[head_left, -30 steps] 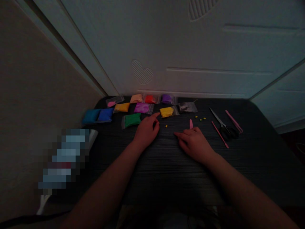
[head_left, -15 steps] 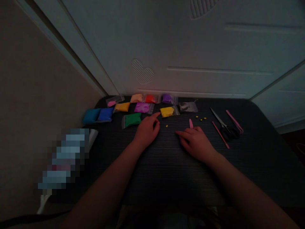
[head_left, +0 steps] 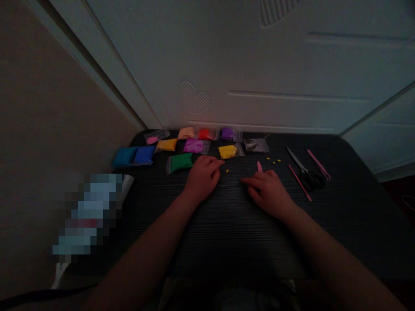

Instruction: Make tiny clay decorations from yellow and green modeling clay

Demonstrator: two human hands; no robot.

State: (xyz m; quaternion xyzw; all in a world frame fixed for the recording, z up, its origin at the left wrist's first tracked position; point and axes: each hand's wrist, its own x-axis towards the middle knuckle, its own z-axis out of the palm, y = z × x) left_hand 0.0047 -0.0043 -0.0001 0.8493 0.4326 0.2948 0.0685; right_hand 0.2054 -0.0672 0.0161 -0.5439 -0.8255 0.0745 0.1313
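Observation:
My left hand (head_left: pixel 203 178) hovers low over the dark table with its index finger stretched out and nothing visible in it. Just right of that fingertip lies a tiny yellow piece (head_left: pixel 227 170), apparently modelling clay, not touched. My right hand (head_left: pixel 266 190) rests on its side, index finger pointing left toward the piece, with a gap between. Beyond its knuckles sticks out the end of a pink modelling tool (head_left: pixel 260 166); the hand hides the rest. Several small yellow-and-dark bits (head_left: pixel 274 163) lie past it. A bag of yellow clay (head_left: pixel 227 151) sits behind the single piece.
Bags of coloured clay, among them a green bag (head_left: pixel 180 162) and a blue bag (head_left: pixel 144 155), line the back left. At right lie scissors (head_left: pixel 304 170), a thin pink tool (head_left: pixel 300 183) and pink tweezers (head_left: pixel 318 165). A blurred-out object (head_left: pixel 90 211) stands at the left edge.
My left hand has shifted slightly right, its fingertip now closer to the yellow piece. The right hand has moved a touch right; the yellow piece stays in place.

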